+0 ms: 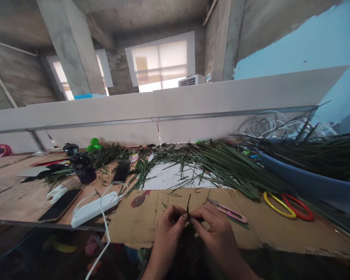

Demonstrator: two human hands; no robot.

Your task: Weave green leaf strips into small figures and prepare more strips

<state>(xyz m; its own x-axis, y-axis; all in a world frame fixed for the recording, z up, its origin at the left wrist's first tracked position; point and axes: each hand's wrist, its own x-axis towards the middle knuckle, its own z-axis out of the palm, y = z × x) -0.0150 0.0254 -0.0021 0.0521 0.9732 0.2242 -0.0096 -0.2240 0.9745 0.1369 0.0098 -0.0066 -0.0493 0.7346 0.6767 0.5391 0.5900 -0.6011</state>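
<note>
My left hand (170, 227) and my right hand (212, 224) meet above the near edge of a cardboard sheet (134, 227). Between their pinched fingertips a thin dark green leaf strip (188, 203) stands upright; its lower part is hidden by the fingers. Both thumbs and forefingers press together around it. Just beyond my right hand lies a pair of pink-handled snips (233, 214), beside a loose green leaf piece. Farther right on the cardboard, scissors with one yellow handle (280, 206) and one red handle (299, 208) rest partly under leaves.
Long green leaves (230, 165) and cut scraps cover a white sheet (163, 177) behind the cardboard. A blue tub (309, 181) full of leaves stands right. To the left are a white power strip (96, 209) with its cable, a phone (60, 205) and a dark tumbler (83, 168).
</note>
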